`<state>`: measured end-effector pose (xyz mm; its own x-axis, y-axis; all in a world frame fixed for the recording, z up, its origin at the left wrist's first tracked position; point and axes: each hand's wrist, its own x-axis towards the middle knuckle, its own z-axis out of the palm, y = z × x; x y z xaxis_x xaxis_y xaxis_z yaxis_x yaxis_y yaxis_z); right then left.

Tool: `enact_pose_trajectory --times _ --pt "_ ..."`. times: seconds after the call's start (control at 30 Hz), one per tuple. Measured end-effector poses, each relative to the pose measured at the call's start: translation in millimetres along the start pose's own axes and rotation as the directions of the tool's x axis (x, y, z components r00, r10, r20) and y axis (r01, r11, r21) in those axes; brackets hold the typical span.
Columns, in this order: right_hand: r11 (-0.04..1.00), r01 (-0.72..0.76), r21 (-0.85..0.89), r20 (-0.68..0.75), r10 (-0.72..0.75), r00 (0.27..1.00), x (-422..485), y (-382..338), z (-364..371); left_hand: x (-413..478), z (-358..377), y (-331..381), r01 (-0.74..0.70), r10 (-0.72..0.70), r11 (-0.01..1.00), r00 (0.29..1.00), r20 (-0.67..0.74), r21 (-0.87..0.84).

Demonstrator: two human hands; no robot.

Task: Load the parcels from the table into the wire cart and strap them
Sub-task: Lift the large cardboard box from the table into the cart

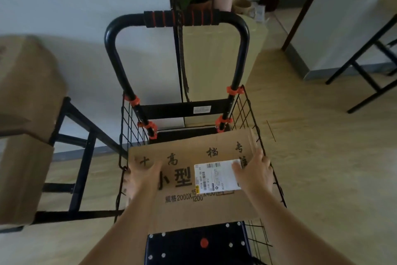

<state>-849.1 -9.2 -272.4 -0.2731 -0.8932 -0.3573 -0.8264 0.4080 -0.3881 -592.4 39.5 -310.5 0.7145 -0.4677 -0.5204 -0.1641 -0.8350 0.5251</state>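
A cardboard box (193,206) lies flat across the wire cart (133,122), its left and right edges close against the wire sides. There is open room only toward the handle end, and its near edge sits over a dark dotted parcel (193,249). The left hand (144,176) rests flat on the box's far left corner, and the right hand (256,173) lies flat at its right edge, fingers straight over the white label (214,175).

Head-worn view, steeply downward — near cart (247,114)
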Motion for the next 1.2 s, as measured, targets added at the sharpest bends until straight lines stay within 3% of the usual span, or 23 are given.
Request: enact_pose_trajectory --times 0.17,0.33,0.53,0.73,0.87,1.2 --pt "0.994 -0.110 0.015 0.112 0.107 0.988 14.2 22.8 34.0 3.1 13.1 -9.8 -0.050 0.049 0.996 0.999 0.006 0.075" --pt "0.988 -0.150 -0.033 0.162 0.153 0.975 37.4 40.0 79.0 25.0 42.0 -34.7 -0.010 0.003 0.989 0.999 0.049 0.144" --pt "0.993 -0.111 -0.033 0.139 0.114 0.984 87.9 58.9 127.0 74.0 86.3 -50.7 -0.071 0.053 0.986 0.991 0.122 0.149" --pt "0.999 -0.005 -0.045 0.158 0.012 0.987 139.2 53.5 192.7 139.6 123.0 -63.1 -0.095 0.075 0.971 0.992 0.098 0.220" --pt "0.999 -0.013 -0.046 0.167 0.020 0.986 174.4 59.7 229.5 177.7 152.4 -70.4 -0.170 0.144 0.957 0.982 0.126 0.235" --pt "0.997 0.054 -0.055 0.202 -0.042 0.978 228.0 83.0 299.5 240.1 198.0 -100.3 -0.155 0.125 0.953 0.984 0.131 0.260"
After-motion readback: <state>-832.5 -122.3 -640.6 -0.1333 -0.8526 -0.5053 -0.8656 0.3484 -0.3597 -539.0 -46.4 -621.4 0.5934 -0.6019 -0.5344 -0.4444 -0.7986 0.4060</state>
